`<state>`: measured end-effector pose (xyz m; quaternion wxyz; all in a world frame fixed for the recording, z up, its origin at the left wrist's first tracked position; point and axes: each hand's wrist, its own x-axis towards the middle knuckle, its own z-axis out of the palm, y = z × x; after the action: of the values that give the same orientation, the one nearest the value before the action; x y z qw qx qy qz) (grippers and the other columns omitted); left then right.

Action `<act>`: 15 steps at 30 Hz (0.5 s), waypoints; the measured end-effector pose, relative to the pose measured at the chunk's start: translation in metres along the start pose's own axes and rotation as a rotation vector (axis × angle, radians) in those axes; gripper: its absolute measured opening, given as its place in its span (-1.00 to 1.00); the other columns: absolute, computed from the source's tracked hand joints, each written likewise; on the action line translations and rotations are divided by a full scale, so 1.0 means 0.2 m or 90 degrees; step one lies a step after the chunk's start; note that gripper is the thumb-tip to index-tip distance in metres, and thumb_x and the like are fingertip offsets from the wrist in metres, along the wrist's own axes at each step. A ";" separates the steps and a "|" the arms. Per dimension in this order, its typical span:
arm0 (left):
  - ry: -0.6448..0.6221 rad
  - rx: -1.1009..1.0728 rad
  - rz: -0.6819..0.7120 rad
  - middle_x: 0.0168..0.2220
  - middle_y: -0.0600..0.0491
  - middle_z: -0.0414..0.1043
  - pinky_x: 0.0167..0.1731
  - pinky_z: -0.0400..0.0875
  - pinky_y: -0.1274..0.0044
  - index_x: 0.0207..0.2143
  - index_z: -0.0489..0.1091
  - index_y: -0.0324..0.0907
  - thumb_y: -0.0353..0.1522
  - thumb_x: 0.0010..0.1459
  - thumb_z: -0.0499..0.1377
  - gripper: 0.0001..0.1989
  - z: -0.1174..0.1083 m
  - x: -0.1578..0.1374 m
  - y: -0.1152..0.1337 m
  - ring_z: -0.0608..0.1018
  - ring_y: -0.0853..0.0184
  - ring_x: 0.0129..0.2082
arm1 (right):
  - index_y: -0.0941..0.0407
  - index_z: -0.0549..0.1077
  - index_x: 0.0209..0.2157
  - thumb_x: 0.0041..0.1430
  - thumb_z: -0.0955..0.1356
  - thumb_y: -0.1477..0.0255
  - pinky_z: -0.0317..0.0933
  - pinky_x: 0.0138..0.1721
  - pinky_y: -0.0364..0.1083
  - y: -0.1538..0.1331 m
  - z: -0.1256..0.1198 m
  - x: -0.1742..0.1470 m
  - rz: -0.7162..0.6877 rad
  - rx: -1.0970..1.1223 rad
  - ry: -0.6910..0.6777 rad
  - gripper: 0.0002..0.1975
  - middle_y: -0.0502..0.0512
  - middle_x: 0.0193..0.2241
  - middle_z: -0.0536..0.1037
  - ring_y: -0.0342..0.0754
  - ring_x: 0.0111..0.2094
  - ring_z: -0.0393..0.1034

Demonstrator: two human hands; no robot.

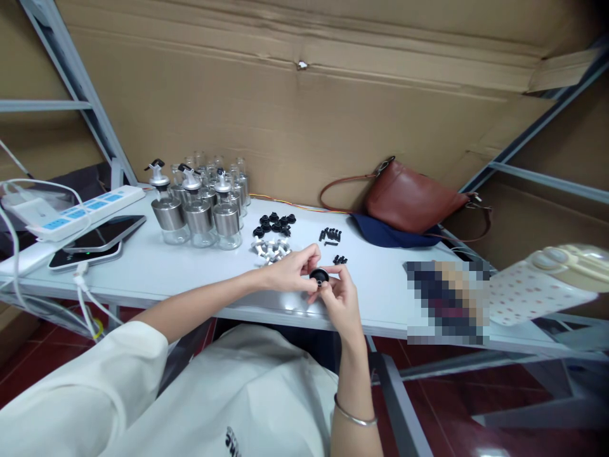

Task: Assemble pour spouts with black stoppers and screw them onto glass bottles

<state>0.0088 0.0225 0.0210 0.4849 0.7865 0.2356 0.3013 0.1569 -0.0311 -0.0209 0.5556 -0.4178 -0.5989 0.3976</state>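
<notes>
Both hands meet over the table's front edge around a small round black cap with a pale rim (pixel 319 275). My left hand (pixel 290 270) pinches it from the left, thumb and forefinger at its side. From the right, my right hand (pixel 341 295) grips the same cap, with the thumb at its lower edge. Just beyond my left hand lies a cluster of white spout pieces (pixel 271 251). Behind those sits a group of black round caps (pixel 273 224). Small black tube-like parts (pixel 330 235) and a few shorter black pieces (pixel 340 259) lie farther right.
Several glass bottles with metal bands (pixel 200 219) stand at the back left, three with pourer tops. Left are a power strip (pixel 90 211) and phones (pixel 104 233) with cables. A brown handbag (pixel 412 198) rests on dark blue cloth (pixel 394 233); a dotted bottle (pixel 537 289) stands right.
</notes>
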 end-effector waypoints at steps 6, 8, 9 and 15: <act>0.017 0.003 0.027 -0.45 0.21 0.04 -0.50 0.09 0.62 -0.41 0.00 -0.14 -0.48 -0.15 0.16 -0.66 0.00 0.00 0.02 0.14 0.51 -0.49 | 0.05 0.23 -0.26 0.11 0.31 0.34 0.31 -0.44 -0.10 -0.02 0.00 0.00 -0.039 -0.005 0.015 -0.83 -0.03 -0.50 0.55 -0.05 -0.50 0.48; 0.029 -0.006 0.034 -0.42 0.20 0.06 -0.50 0.12 0.63 -0.39 0.01 -0.14 -0.47 -0.14 0.18 -0.65 0.00 0.00 0.03 0.16 0.52 -0.49 | 0.05 0.25 -0.27 0.11 0.34 0.29 0.32 -0.43 -0.10 -0.02 0.00 0.01 -0.038 0.002 0.030 -0.79 0.00 -0.47 0.55 -0.04 -0.46 0.49; 0.031 -0.013 0.031 -0.42 0.20 0.08 -0.50 0.13 0.63 -0.38 0.01 -0.14 -0.47 -0.14 0.17 -0.65 0.00 0.00 0.04 0.17 0.53 -0.50 | 0.05 0.25 -0.27 0.11 0.35 0.26 0.32 -0.42 -0.10 -0.02 0.00 0.01 -0.030 0.009 0.032 -0.77 -0.01 -0.49 0.55 -0.03 -0.46 0.49; 0.040 0.014 0.045 -0.42 0.17 0.19 -0.42 0.22 0.59 -0.26 0.06 -0.13 -0.42 -0.04 0.15 -0.68 0.00 -0.01 0.06 0.26 0.48 -0.48 | 0.04 0.25 -0.26 0.17 0.33 0.20 0.34 -0.37 -0.07 -0.03 0.00 0.00 -0.027 0.091 0.031 -0.76 -0.04 -0.52 0.54 -0.05 -0.49 0.49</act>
<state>0.0084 0.0162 0.0308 0.4573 0.7900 0.2261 0.3401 0.1569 -0.0324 -0.0146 0.6066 -0.3738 -0.5642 0.4170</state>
